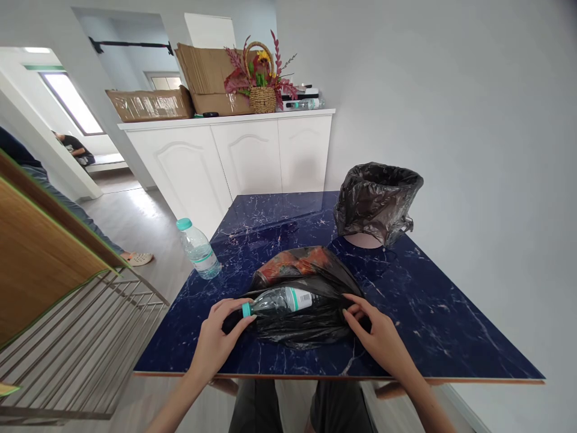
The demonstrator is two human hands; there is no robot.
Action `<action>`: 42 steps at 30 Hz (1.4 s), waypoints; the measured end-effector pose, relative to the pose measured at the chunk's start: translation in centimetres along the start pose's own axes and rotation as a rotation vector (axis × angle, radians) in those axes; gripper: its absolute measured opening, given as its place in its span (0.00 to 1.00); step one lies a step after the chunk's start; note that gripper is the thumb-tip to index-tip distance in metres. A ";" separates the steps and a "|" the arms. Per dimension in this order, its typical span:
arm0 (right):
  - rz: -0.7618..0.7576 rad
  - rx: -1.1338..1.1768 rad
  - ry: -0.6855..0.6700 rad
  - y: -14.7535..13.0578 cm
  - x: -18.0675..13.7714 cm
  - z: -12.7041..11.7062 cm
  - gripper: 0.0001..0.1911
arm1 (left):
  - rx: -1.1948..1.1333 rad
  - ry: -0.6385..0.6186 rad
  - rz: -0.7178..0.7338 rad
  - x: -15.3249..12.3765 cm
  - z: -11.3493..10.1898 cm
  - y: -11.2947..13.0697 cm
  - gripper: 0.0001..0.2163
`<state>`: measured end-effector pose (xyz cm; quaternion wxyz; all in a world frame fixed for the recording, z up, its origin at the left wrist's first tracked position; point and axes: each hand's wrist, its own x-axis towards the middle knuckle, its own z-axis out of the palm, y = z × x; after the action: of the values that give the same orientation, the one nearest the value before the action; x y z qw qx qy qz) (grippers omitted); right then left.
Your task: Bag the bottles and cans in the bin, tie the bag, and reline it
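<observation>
A black plastic bag (311,319) lies on the dark blue marble table (433,307) near its front edge. A crushed clear bottle with a teal cap (277,300) lies on top of the bag, and something orange-red (293,264) shows through the bag's far side. My left hand (220,337) pinches the bag's left end just below the bottle cap. My right hand (376,337) grips the bag's right end with curled fingers.
A bin lined with a black bag (376,201) stands on the table's far right. An upright water bottle (198,248) stands at the left edge. White cabinets (234,156) behind carry cardboard boxes and a flower basket (261,81). A metal rack (85,337) is at left.
</observation>
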<state>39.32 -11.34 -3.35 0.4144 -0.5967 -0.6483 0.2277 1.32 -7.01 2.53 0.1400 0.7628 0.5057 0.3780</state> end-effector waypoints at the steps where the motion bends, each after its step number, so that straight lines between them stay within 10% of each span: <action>1: 0.001 0.001 -0.002 0.0 0.0 0.0 0.24 | -0.013 0.047 0.018 0.0 -0.3 0.5 0.11; 9: 0.035 0.027 -0.031 -0.3 -0.1 -0.2 0.25 | -0.212 0.560 -0.057 1.4 -5.9 6.5 0.12; 14: 0.039 0.034 -0.038 -0.2 -0.1 -0.1 0.25 | -0.153 0.845 0.068 3.7 -9.2 5.5 0.17; 25: 0.043 0.044 -0.044 0.2 -0.1 0.1 0.25 | -0.134 0.820 0.081 9.0 -9.3 -2.3 0.23; 42: 0.046 0.029 -0.047 0.0 -0.2 0.0 0.24 | -0.076 0.765 0.059 9.6 -9.4 -4.5 0.29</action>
<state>39.36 -11.49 -3.39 0.4025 -0.5999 -0.6406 0.2604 -6.44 1.89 10.35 -0.0417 0.5751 0.4850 0.6575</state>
